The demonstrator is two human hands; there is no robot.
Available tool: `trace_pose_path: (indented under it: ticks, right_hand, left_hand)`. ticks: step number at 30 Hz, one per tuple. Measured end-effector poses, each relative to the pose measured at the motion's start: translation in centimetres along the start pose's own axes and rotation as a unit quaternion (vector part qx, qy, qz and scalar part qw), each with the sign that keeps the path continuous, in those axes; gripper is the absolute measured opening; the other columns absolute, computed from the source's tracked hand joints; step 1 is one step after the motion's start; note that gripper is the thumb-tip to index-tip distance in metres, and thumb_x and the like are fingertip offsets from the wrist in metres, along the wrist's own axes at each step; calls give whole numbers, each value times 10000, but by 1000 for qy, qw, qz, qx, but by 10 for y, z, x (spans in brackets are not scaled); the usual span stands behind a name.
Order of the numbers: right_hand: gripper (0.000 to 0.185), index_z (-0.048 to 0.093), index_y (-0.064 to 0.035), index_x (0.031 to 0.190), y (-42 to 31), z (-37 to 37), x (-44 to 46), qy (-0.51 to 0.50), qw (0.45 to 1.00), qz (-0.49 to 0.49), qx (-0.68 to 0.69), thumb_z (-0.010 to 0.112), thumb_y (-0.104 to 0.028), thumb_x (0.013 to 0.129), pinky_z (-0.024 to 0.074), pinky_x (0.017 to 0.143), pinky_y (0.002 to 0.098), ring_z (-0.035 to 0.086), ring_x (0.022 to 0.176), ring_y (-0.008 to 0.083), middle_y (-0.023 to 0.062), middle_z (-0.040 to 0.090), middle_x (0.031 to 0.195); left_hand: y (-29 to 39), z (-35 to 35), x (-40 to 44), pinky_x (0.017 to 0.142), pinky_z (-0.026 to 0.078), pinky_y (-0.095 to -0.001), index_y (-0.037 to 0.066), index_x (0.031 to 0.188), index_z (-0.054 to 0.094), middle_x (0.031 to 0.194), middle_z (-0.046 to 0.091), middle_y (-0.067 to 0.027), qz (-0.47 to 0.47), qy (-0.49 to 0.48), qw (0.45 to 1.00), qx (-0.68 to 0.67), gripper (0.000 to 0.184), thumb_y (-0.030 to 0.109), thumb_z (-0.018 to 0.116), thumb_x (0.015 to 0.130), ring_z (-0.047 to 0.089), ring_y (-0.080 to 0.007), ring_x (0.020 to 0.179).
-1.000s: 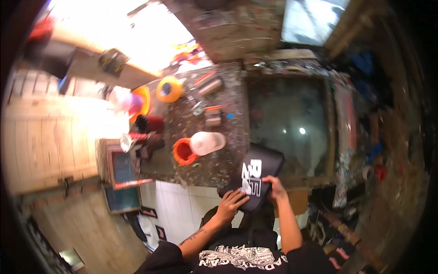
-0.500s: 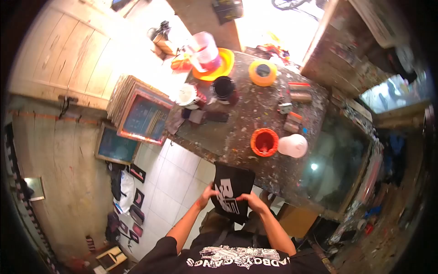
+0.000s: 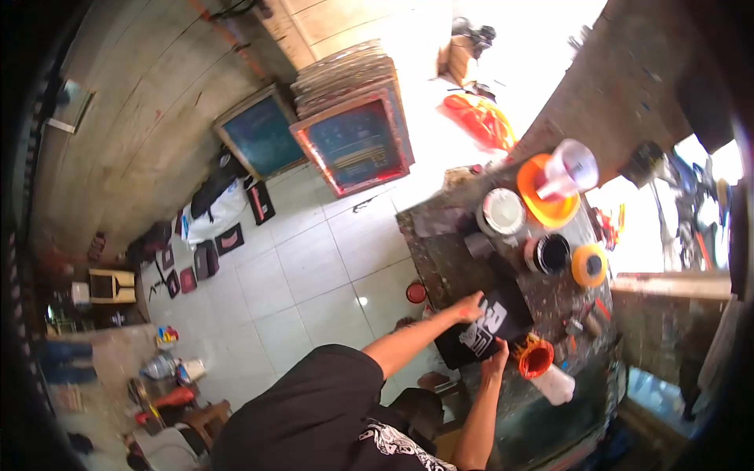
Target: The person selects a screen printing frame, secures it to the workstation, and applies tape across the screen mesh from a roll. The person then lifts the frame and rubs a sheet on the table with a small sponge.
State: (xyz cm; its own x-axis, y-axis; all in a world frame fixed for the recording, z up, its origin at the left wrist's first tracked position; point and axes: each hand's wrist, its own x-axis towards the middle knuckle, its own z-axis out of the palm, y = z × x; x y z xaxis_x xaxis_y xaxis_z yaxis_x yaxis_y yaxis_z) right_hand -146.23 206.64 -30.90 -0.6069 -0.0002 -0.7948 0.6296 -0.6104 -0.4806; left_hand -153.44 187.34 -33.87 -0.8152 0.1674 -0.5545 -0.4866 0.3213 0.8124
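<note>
A flat black fabric-like piece with white printed lettering [image 3: 518,310] lies over the near edge of the paint-stained table. My left hand [image 3: 470,308] grips its left part beside the print, fingers over the top. My right hand [image 3: 496,359] pinches its near edge, thumb up by the lettering. An orange tub with red inside [image 3: 536,359] stands just to the right of my right hand, with a white plastic container [image 3: 554,385] beside it. Fingers under the piece are hidden.
The worktable [image 3: 440,275] carries a white-lidded tub [image 3: 503,212], a black paint pot [image 3: 547,254], a yellow tape roll [image 3: 589,265] and an orange basin [image 3: 542,212]. Framed screens [image 3: 357,149] lean at the back left. Several dark printed pieces [image 3: 206,259] lie on the tiled floor.
My view has swung left, showing more floor and the leaning screens. Both hands have brought the black piece from in front of my body to the table edge.
</note>
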Motion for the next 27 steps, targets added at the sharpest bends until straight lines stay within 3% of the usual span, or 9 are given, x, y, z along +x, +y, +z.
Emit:
trace_pose_path:
  ticks: [3,8,12,14,17,20,22,25,27]
  right_hand:
    - [237,622,-66,958,0,-9,18,-3,999,5,-33,558,-271,859,535,831,397,662,912,231,65,673,948]
    - [382,629,-20,1108,-2,-1,21,188,972,-88,-113,627,-326,880,531,852,453,652,941,273,104,675,1029]
    - [405,653,0,1089,8,-24,39,211,943,-121,-228,663,-341,870,519,835,439,649,943,279,135,682,1044]
    - [474,613,112,1071,13,-7,23,308,804,-197,-469,665,-308,858,516,856,432,650,951,352,262,656,1062]
    - [432,637,103,1022,29,36,-17,362,751,-127,-538,640,-302,872,501,843,439,639,924,389,287,657,1024]
    - [404,640,100,992,50,65,-23,214,699,-194,-655,616,-288,883,502,773,426,644,847,322,232,677,952]
    - [358,646,81,965,56,104,-31,-24,810,-180,-558,581,-266,911,486,703,380,618,781,216,154,678,871]
    - [265,664,30,938,67,218,-2,-123,763,-203,-602,584,-223,944,459,652,288,548,712,113,45,622,726]
    - [273,668,20,938,75,284,34,-172,792,-144,-567,596,-243,951,456,650,281,544,710,105,30,602,716]
  left_hand:
    - [12,14,10,933,489,-469,2,1350,430,1164,616,-297,-26,0,999,39,684,199,659,736,605,-425,1096]
    - [61,-25,-20,1026,444,-421,-50,1360,442,1269,533,-283,37,-31,988,144,833,315,764,685,510,-411,1220]
    - [46,-92,-71,985,472,-405,-7,1342,489,1230,577,-239,143,-4,990,-5,719,349,744,772,583,-354,1140]
    - [22,-143,-109,832,545,-356,16,1244,579,1118,666,-179,109,52,989,-88,552,318,745,812,682,-243,946]
    - [-29,-225,-162,747,550,-316,12,1083,657,934,719,-106,18,213,966,-142,364,257,733,824,697,-167,836]
    - [-88,-312,-175,776,547,-339,53,1017,659,896,725,-96,-107,325,934,-107,344,299,732,787,703,-213,847]
    - [-94,-371,-178,791,548,-353,61,1029,654,931,723,-105,-122,355,921,-104,355,324,715,798,703,-240,864]
    - [-132,-452,-142,819,542,-366,66,1046,641,972,717,-122,-151,377,912,-60,376,343,715,802,693,-265,922]
    - [-164,-500,-112,846,530,-389,62,1068,623,1013,704,-148,-188,369,910,-6,401,332,728,791,675,-297,969]
